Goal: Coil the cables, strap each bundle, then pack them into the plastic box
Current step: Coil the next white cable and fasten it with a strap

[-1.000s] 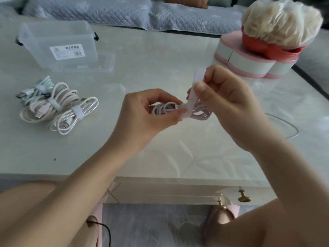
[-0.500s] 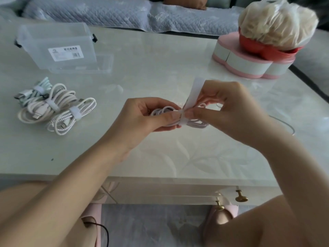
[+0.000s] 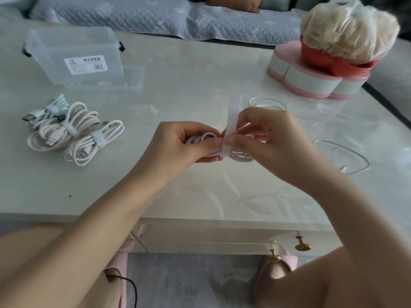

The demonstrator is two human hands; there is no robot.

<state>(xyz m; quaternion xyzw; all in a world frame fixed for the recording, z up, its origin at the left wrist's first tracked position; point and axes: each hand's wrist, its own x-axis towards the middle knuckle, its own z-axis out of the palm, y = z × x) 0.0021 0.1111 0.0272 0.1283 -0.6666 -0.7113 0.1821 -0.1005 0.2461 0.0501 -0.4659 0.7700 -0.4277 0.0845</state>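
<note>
Head view: pale glossy table (image 3: 200, 85); quilted sofa (image 3: 155, 16) behind.

Coiled cable (image 3: 201, 138) is mostly hidden: left hand (image 3: 178, 145) grips one end & right hand (image 3: 271, 141) covers the other. The strap (image 3: 233, 114) goes behind the thumbs at its low end, pinched by the right fingers (image 3: 235, 142). Box (image 3: 75, 50) label (image 3: 85, 65) print is too small to read. A thin wire (image 3: 270, 106) runs behind the right hand. Black cord (image 3: 131, 285) is cut off at the bottom edge.
</note>
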